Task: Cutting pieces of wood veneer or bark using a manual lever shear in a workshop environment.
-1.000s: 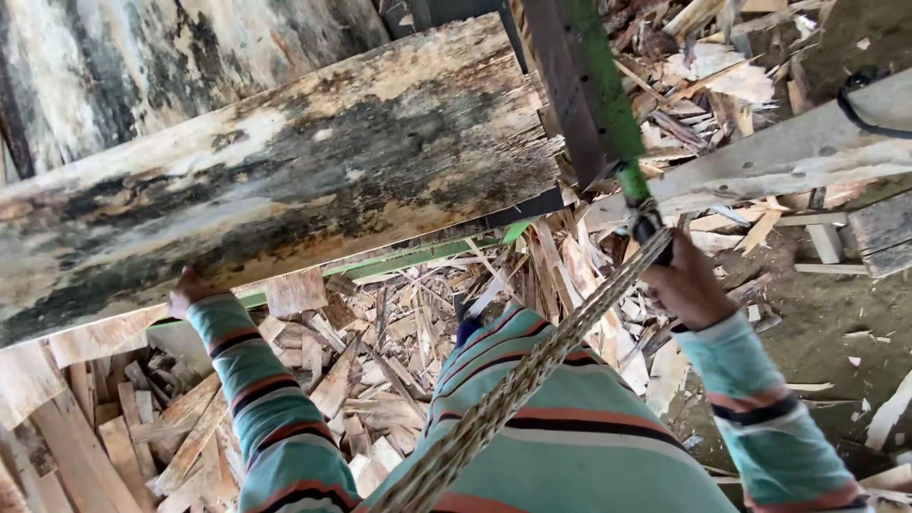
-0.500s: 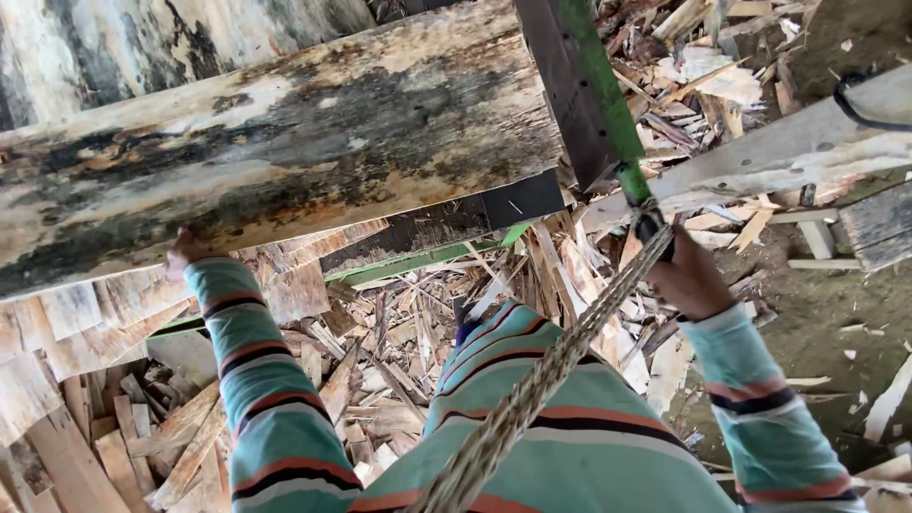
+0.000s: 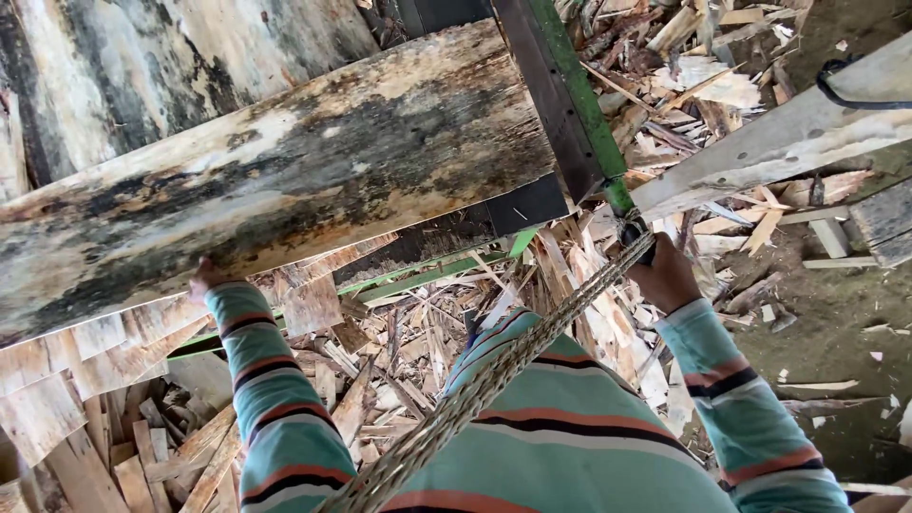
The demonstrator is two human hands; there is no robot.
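Note:
A big weathered log (image 3: pixel 285 180) with dark stains lies across the upper left on a green metal frame (image 3: pixel 570 104). My left hand (image 3: pixel 204 278) reaches up under the log's lower edge and presses against it, mostly hidden by the wood. My right hand (image 3: pixel 662 273) is closed around a braided rope (image 3: pixel 494 380) near the foot of the green frame rail. The rope runs taut from that hand down across my striped shirt to the bottom of the view.
Heaps of split wood scraps and slabs (image 3: pixel 380 380) cover the ground below. A pale plank (image 3: pixel 788 142) crosses the upper right with a black cable on it. Bare dirt ground (image 3: pixel 845 332) lies at the right. A second log (image 3: pixel 142 66) sits behind.
The view has shifted slightly; the log sits a little lower and further right in the picture. Both hands keep their hold on the log and the rope.

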